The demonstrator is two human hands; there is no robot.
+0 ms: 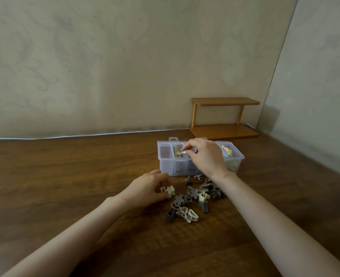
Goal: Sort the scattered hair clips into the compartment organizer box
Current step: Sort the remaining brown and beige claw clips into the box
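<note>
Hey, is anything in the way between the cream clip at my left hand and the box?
Nothing lies on the table between the cream flower clip and the organizer box. But the right hand, pinching a small clip, is over the middle compartments; the leftmost one is uncovered.

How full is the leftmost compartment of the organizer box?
Empty: the leftmost compartment shows only its bare translucent walls and floor, nothing inside.

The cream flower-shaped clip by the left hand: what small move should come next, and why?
Probably lift the cream flower-shaped hair clip toward the clear plastic organizer box: the left hand pinches it on the dark wooden table, while the right hand holds a small pale clip over the box's middle compartments.
</note>
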